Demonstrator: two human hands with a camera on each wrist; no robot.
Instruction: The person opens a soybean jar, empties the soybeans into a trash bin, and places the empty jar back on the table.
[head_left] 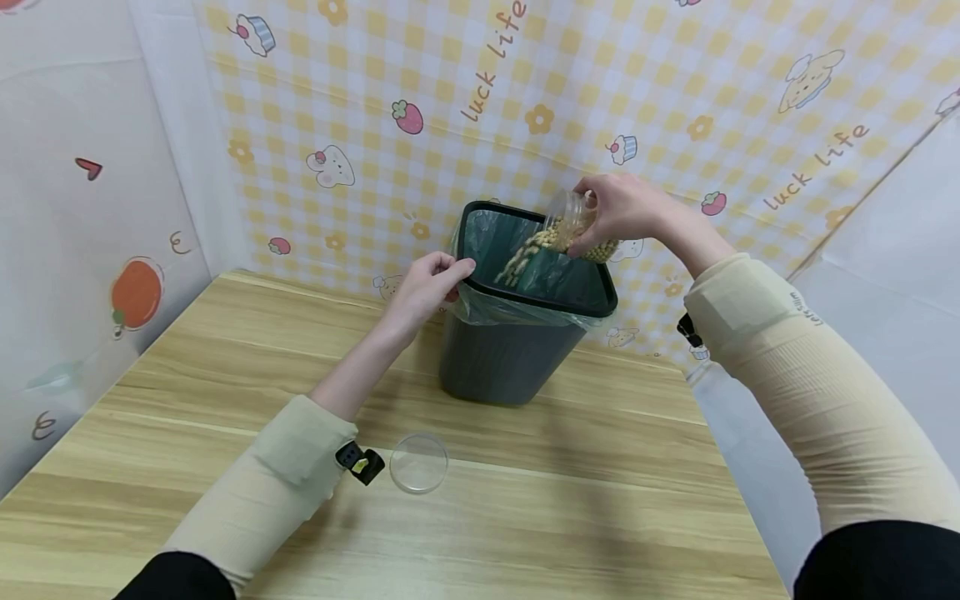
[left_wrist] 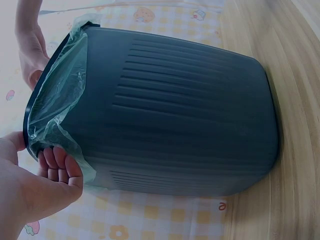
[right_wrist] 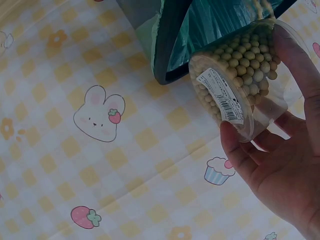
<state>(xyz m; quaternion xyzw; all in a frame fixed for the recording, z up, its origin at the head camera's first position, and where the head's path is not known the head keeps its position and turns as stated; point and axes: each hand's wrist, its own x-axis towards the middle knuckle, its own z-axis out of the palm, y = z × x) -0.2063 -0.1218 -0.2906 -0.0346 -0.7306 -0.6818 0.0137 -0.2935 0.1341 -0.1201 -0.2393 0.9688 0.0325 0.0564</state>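
The left hand (head_left: 427, 287) pinches the black plastic rim (head_left: 540, 302) of a dark, tapered plastic bin (head_left: 502, 358) near its nine o'clock corner, and the right hand (head_left: 624, 208) grips a clear, cylindrical plastic jar (right_wrist: 245, 82) over the opening, fingers curled round its side. The jar is the right hand's, with the left between eight and nine o'clock from it; its long axis runs tilted, mouth roughly toward ten o'clock, base toward four. Round yellowish beans (head_left: 517, 262) spill toward eight o'clock, into the translucent green liner (left_wrist: 65, 85). The bin stands on the wood-grain desk (head_left: 562, 517); toward seven o'clock from it lies a clear round lid (head_left: 418, 463).
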